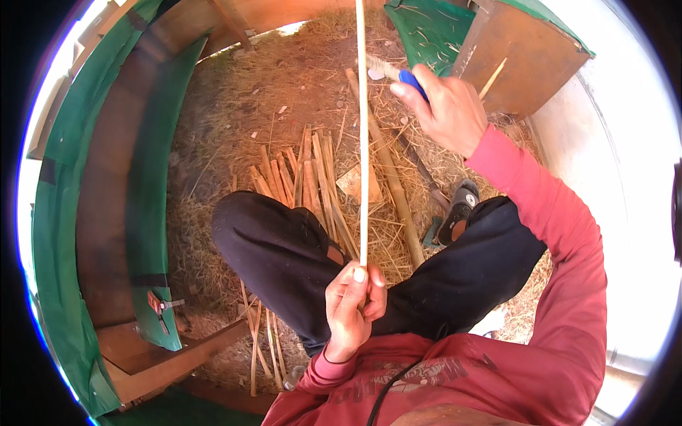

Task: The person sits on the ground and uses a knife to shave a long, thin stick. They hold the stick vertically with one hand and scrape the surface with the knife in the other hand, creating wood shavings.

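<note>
Strip (364, 156): long, thin and pale; runs from near the lap straight away from the person and past the upper edge of the view, so its far end is hidden.
Left hand (353, 305): clamped around the strip's near end, the thumb lying on top.
Right hand (447, 110): closed around the handle of a blue-handled tool (413, 83), likely a knife, well apart from the left hand.
Blade: blurred, just beside or over the strip's far part; whether it touches cannot be told.
Step in hand: looks like shaving or trimming the strip lengthwise, the left hand anchoring and the right working the edge.
Next move: another stroke would call for a firm left grip, a shallow blade angle and a path kept clear of the left fingers and the knees.
Strip pile (305, 170): loose on the straw-strewn ground beyond the legs; more thin strips (259, 348) lie beside the left thigh.
Pole (389, 174): lies to the right of the pile, near the sandal (462, 206).
</note>
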Tool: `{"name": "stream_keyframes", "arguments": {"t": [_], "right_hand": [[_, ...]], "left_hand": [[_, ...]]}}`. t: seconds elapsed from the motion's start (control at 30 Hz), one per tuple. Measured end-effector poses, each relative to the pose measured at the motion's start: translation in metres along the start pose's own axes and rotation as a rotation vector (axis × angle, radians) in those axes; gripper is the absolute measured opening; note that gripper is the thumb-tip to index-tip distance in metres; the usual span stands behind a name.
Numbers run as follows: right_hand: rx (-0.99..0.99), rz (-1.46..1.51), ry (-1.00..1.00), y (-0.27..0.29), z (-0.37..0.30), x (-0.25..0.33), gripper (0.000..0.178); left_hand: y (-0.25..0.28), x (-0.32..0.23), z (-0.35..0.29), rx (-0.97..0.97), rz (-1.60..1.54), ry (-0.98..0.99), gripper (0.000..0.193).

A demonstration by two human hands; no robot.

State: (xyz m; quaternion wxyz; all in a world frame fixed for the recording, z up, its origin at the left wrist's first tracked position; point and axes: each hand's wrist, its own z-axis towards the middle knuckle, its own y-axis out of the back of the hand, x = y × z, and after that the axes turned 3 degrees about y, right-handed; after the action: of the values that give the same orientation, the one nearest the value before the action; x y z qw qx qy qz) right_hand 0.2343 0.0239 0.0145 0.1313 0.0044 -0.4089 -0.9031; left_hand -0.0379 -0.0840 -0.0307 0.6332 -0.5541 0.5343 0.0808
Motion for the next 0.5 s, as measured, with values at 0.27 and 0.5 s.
{"name": "stream_keyframes", "arguments": {"t": [0.27,0.5], "right_hand": [[0.424,0.401,-0.077,0.009,-0.032,0.074,0.029],[0.499,0.478,-0.078,0.001,-0.05,0.081,0.033]], "left_hand": [[-0.005,-0.004,0.002,-0.045,-0.135,-0.089,0.024],[-0.01,-0.017,0.004,-0.087,-0.218,-0.062,0.029]]}}
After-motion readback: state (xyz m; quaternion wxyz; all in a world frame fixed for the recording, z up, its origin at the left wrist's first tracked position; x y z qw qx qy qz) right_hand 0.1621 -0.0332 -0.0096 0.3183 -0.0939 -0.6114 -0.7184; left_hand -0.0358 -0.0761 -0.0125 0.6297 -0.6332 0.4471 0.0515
